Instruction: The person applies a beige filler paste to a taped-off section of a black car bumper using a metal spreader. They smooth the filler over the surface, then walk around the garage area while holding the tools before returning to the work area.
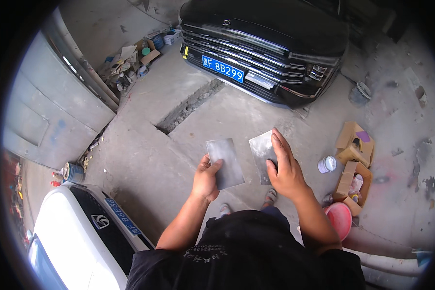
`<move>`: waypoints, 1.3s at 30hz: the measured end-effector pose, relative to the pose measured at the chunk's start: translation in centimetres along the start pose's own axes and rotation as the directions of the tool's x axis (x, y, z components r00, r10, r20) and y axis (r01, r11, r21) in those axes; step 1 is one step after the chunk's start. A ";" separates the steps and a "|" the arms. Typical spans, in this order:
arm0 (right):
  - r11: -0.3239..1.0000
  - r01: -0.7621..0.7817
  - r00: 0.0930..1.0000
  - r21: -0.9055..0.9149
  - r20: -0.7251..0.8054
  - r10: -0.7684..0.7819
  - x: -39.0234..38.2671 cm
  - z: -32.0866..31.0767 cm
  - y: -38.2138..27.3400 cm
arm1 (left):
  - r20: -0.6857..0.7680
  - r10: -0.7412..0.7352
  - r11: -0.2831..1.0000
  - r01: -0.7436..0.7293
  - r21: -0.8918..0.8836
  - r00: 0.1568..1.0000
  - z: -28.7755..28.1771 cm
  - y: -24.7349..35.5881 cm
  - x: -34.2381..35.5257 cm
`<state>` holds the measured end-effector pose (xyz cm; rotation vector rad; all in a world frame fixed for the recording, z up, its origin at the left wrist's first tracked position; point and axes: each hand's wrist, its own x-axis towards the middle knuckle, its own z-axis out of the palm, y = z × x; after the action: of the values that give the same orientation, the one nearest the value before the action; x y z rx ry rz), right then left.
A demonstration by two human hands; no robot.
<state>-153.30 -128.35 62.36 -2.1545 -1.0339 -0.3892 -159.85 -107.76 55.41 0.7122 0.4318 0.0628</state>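
Note:
My left hand (207, 179) grips a flat grey rectangular plate (228, 166) by its left edge, the thumb lying across its face. A second thin plate (261, 150), shinier near its top, is in my right hand (286, 166). That thumb is on its face and the fingers stretch along its right edge. Both plates are held up in front of me, a small gap apart, over the concrete floor. They look like metal; what they are made of is not certain.
A black car (261, 48) stands ahead, a white car (77, 237) at the lower left. Between them a narrow trench (188, 106) cuts the floor. Cardboard boxes (345, 183), a lidded tin (326, 164) and a pink basin (339, 220) lie on the right. A metal door (53, 101) stands left.

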 end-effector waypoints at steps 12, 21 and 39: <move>0.965 0.123 0.989 0.230 -0.108 -0.101 -3.7 3.6 -0.6 | -0.087 0.091 0.995 -0.094 -0.029 0.992 1.7 -2.5 -0.1; 0.989 0.147 0.974 -0.010 0.178 -0.143 -7.4 4.0 3.5 | 0.021 0.397 0.916 -0.397 0.059 0.918 1.4 -1.7 0.4; 0.303 -0.461 0.805 0.834 0.250 0.538 -2.8 -1.7 5.8 | 0.262 0.387 0.747 -0.467 0.473 0.884 -0.5 -2.5 1.4</move>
<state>-150.50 -133.62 59.39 -1.3312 -0.2749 0.3410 -159.03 -109.09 52.99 1.3486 0.1239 0.3373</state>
